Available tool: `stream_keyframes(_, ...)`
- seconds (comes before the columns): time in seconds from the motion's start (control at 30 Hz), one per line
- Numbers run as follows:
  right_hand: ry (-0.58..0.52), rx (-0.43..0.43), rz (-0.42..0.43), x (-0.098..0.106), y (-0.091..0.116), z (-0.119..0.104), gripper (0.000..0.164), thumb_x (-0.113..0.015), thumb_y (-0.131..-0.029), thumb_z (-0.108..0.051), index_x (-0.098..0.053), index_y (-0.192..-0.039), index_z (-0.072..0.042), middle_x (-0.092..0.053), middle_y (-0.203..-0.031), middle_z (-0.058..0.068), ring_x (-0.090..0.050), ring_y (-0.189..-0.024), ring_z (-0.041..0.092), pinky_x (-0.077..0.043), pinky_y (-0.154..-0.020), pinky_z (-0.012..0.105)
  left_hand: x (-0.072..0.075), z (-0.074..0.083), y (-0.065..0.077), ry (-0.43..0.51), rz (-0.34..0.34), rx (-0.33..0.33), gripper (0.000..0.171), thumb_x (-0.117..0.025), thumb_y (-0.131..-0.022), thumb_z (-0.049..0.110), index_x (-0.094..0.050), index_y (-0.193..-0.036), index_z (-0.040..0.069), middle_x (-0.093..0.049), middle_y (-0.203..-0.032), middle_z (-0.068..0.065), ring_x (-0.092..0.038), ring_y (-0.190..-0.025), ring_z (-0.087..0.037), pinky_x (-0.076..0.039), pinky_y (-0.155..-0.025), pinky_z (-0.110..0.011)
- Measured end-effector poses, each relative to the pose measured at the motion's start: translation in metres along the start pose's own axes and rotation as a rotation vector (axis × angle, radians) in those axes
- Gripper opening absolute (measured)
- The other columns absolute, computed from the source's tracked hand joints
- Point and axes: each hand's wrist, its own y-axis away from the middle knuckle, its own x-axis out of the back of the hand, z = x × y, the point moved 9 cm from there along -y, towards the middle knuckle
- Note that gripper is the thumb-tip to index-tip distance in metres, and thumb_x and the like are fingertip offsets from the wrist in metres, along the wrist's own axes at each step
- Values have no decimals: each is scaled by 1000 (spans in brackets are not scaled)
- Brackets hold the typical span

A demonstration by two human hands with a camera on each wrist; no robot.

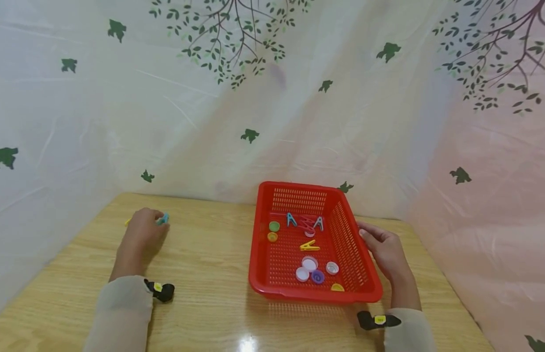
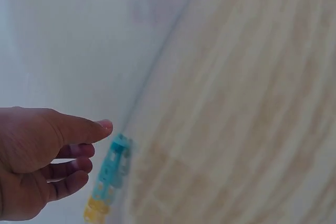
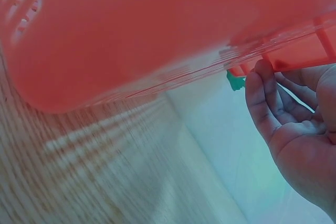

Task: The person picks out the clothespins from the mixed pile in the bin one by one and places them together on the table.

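At the far left of the table, my left hand (image 1: pixel 145 226) is beside a teal and yellow plastic piece (image 2: pixel 111 169). In the left wrist view its thumb is extended toward the teal end and the other fingers are loosely bent, with a gap to the piece. My right hand (image 1: pixel 384 249) grips the right rim of a red plastic basket (image 1: pixel 316 295), fingertips under the edge in the right wrist view. Inside the basket lie a yellow clothespin (image 1: pixel 309 246), a blue clothespin (image 1: pixel 291 220), a pink zigzag piece (image 1: pixel 306 224) and several bottle caps (image 1: pixel 302 274).
The wooden table (image 1: pixel 206 254) runs back to a pale curtain (image 1: pixel 202 146) printed with leaves, which also hangs along both sides. The basket casts a slotted shadow on the tabletop.
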Motion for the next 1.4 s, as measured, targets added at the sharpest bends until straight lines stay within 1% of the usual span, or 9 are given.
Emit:
stream_keyframes(0.13, 6, -5, 3, 2, 0, 0, 59, -61, -100, -48, -54, -150, -16, -60, -144, 13, -67, -114, 16, -56, -90, 27, 13, 23, -5, -62, 56, -84, 42, -68, -96, 14, -62, -121, -19, -61, -120, -39, -57, -111, -57, -47, -93, -65)
stream_keyframes(0.23, 6, -4, -1, 2, 0, 0, 58, -61, -101, -47, -55, -150, -16, -60, -144, 13, -67, -115, 17, -56, -91, 28, 20, 46, -6, -64, 70, -125, 42, -68, -98, 16, -63, -123, -17, -61, -118, -38, -59, -106, -54, -49, -89, -63)
stream_keyframes(0.4, -5, -4, -3, 1, 0, 1, 57, -61, -101, -46, -55, -149, -15, -61, -142, 14, -67, -113, 15, -57, -91, 29, 20, 88, -9, -64, 69, -185, 41, -68, -99, 17, -63, -125, -14, -60, -118, -35, -63, -102, -48, -52, -86, -59)
stream_keyframes(0.53, -15, -4, -8, 0, 0, 1, 58, -62, -101, -45, -56, -149, -14, -61, -142, 13, -67, -113, 15, -56, -91, 29, 12, 118, -13, -93, 66, -252, 39, -68, -99, 15, -64, -126, -12, -61, -119, -32, -62, -106, -46, -52, -91, -58)
stream_keyframes(0.7, -19, 0, -3, 1, 0, 2, 58, -63, -100, -46, -56, -148, -14, -62, -141, 12, -67, -113, 15, -56, -90, 28, -2, 155, -19, -144, 62, -370, 35, -69, -98, 16, -67, -123, -9, -63, -119, -28, -59, -112, -46, -49, -98, -58)
stream_keyframes(1.0, -23, 55, -14, 0, -4, 0, 53, -62, -102, -40, -58, -144, -8, -67, -134, 11, -69, -104, 7, -58, -89, 29, -15, 210, -30, -244, 70, -534, 31, -70, -97, 15, -69, -121, -4, -66, -113, -20, -61, -104, -38, -52, -94, -50)
stream_keyframes(1.1, -14, 49, -16, 0, -4, -1, 55, -62, -102, -41, -57, -146, -8, -65, -136, 13, -69, -105, 7, -57, -89, 29, -21, 229, -33, -282, 57, -561, 31, -72, -97, 18, -70, -122, 0, -67, -114, -17, -62, -102, -34, -55, -92, -46)
stream_keyframes(1.23, 6, 27, -11, 1, -3, 0, 56, -61, -102, -43, -56, -147, -11, -61, -141, 15, -68, -109, 10, -57, -92, 31, -35, 254, -38, -342, 20, -596, 30, -73, -96, 20, -70, -122, 5, -67, -113, -11, -61, -100, -29, -56, -90, -42)
stream_keyframes(1.4, 28, 3, -9, 1, -2, 1, 56, -59, -103, -45, -55, -149, -13, -59, -144, 14, -65, -115, 16, -56, -93, 30, -62, 284, -39, -468, -55, -704, 23, -70, -97, 21, -71, -117, 9, -66, -106, -6, -58, -93, -23, -54, -85, -36)
